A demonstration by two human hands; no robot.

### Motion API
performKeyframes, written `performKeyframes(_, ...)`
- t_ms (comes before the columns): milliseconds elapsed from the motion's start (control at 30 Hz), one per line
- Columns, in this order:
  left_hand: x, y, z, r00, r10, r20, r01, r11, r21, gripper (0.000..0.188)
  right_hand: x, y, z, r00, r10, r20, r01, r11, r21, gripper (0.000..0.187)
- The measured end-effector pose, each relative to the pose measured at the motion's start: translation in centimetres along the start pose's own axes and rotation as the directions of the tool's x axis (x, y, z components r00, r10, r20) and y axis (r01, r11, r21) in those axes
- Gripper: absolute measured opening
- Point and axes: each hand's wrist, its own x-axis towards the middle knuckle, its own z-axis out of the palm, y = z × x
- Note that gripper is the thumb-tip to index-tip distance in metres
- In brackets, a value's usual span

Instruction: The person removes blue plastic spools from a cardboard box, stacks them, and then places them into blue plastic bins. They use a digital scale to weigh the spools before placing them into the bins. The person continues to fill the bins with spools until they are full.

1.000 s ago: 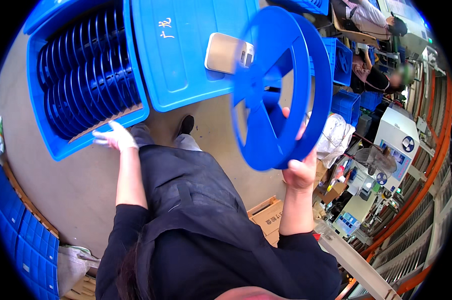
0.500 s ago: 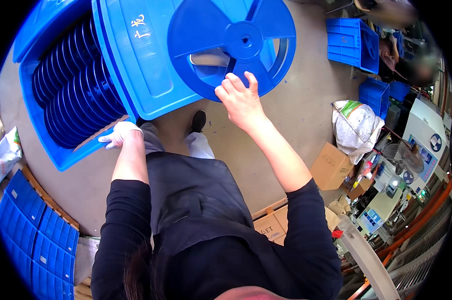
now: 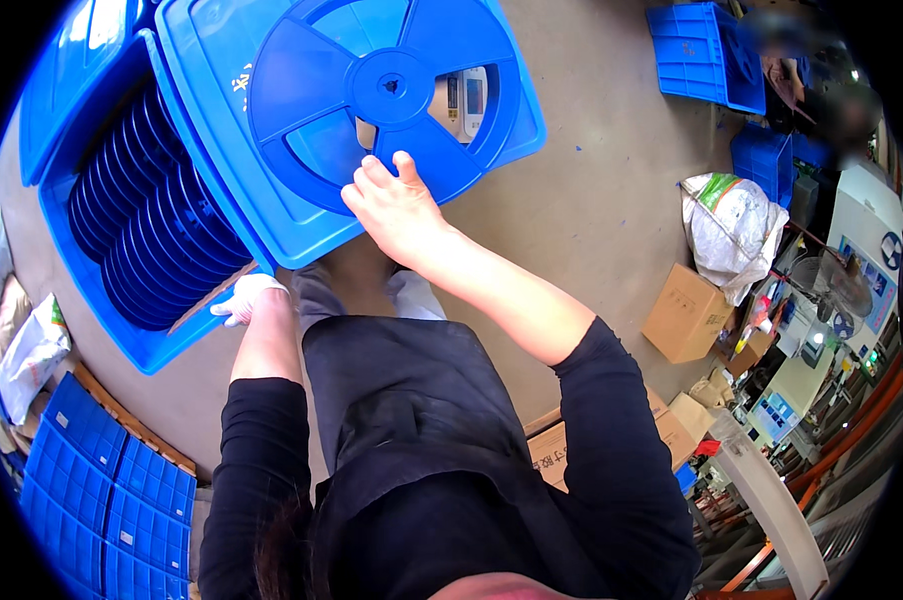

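Overhead, a concrete floor (image 3: 591,200) carries everything. Largest item: a blue plastic crate (image 3: 101,300), packed with upright blue reels (image 3: 141,230) standing edge-on in a row. A flat blue lid (image 3: 271,200) lies across the crate's right side. On the lid lies a single blue reel (image 3: 371,95), flat, spokes and hub facing up; a small beige device (image 3: 463,100) shows through its openings. The right hand (image 3: 396,205), bare, fingers spread, rests on the reel's near rim. The left hand (image 3: 243,297), in a white glove, grips the crate's near edge, fingers curled. Cardboard boxes (image 3: 683,312) sit well apart, right.
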Motion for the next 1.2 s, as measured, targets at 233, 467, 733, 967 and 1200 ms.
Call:
performKeyframes(233,0.3,0.0,-0.3,0.999,-0.012,0.044,0.012,1.0,0.011,0.057,0.6,-0.8,1.3,0.995,0.039,0.093,-0.036,0.999,-0.029,0.021)
performKeyframes(467,-0.4,0.8,-0.7,0.997,-0.058,0.058,0.047,0.984,0.171,0.057,-0.3,-0.7,3.2,0.991,0.031,0.13,-0.027,0.999,-0.032,0.021)
performKeyframes(733,-0.7,0.4,-0.7,0.996,-0.02,0.085,0.008,0.99,0.141,0.058,-1.0,0.1,2.4,0.966,-0.013,0.258,0.028,0.998,-0.057,0.03)
performKeyframes(967,0.5,0.1,-0.6,0.998,-0.013,0.057,0.006,0.994,0.109,0.058,-3.0,-2.3,-2.7,0.986,0.129,0.106,-0.138,0.986,0.089,0.078)
performKeyframes(1200,0.0,-1.2,-0.5,0.998,-0.058,0.039,0.059,0.998,-0.031,0.058,-9.8,-9.6,-3.0,0.966,0.075,0.248,-0.188,0.862,0.471,0.065)
